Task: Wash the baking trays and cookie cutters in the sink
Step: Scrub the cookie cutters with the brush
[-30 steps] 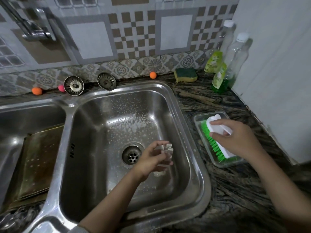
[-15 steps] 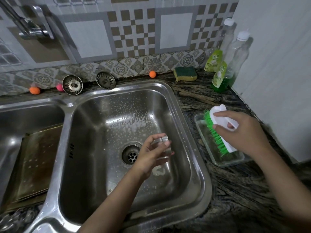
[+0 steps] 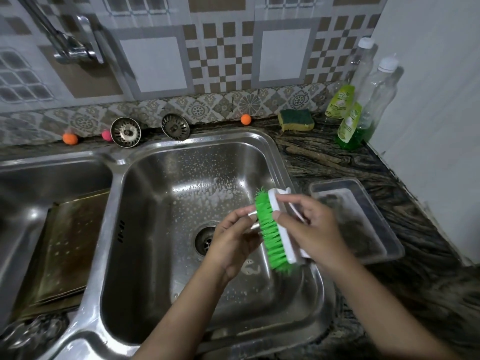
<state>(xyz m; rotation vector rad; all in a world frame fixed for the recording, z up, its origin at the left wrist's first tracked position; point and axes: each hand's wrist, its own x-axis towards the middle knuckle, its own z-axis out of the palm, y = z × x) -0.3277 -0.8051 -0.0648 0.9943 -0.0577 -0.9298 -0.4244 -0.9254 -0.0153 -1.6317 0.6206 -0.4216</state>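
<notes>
Over the right sink basin (image 3: 181, 178), my left hand (image 3: 233, 240) grips a small metal cookie cutter (image 3: 251, 219), mostly hidden by my fingers and the bristles. My right hand (image 3: 311, 229) holds a white scrub brush with green bristles (image 3: 272, 229), and the bristles press against the cutter. Another cookie cutter (image 3: 250, 267) lies on the basin floor near the drain (image 3: 206, 241). Stained baking trays (image 3: 62, 245) sit stacked in the left basin (image 3: 31, 178).
An empty clear plastic container (image 3: 363, 222) sits on the dark counter right of the sink. Two strainers (image 3: 125, 132), a sponge (image 3: 296, 119), small orange and pink balls and two soap bottles (image 3: 349, 126) line the back wall. The tap (image 3: 72, 48) is at upper left.
My right hand lifted the brush out of the plastic container and carried it left over the basin onto the cutter. My left hand raised the cutter slightly.
</notes>
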